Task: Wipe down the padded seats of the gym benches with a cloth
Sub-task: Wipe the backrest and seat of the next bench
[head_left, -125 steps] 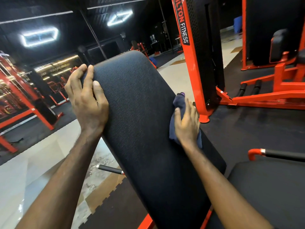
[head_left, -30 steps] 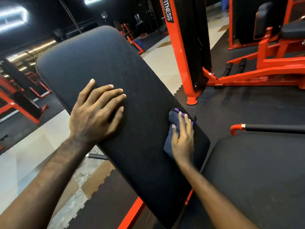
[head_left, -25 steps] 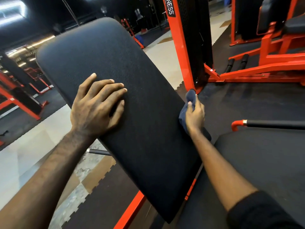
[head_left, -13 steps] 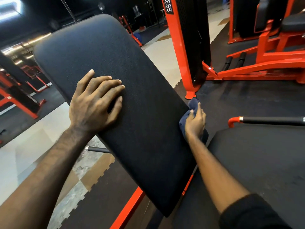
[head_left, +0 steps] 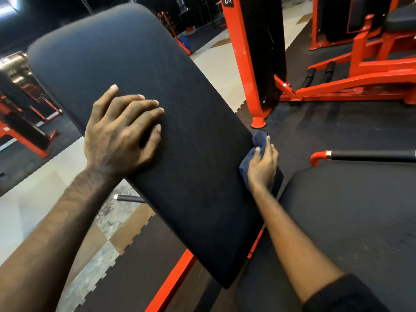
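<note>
Two hands at work: both are on the inclined back pad [head_left: 157, 122], the landmark for every place below.
Left hand: the left hand [head_left: 119, 136] lies spread on the pad's upper middle, fingers nearly straight and holding nothing; it appears to brace the pad.
Right hand: the right hand [head_left: 262, 164] has its fingers curled round the dark blue cloth [head_left: 258, 140] and presses it against the pad's right edge, low on that side.
Cloth: bunched, mostly covered by the fingers, with one fold poking out above them.
Step in hand: wiping the pad's right edge and side wall, judging by where the cloth sits.
How to do it well: the person should keep the cloth wrapped over the edge so face and side are both covered, run it along the edge in overlapping strokes, and keep the brace steady.
Worth watching: a bunched cloth touches little surface; spreading it flatter would likely help.
Still to do: the flat seat pad [head_left: 351, 221], right of the back pad, looks unwiped, though this cannot be confirmed.
</note>
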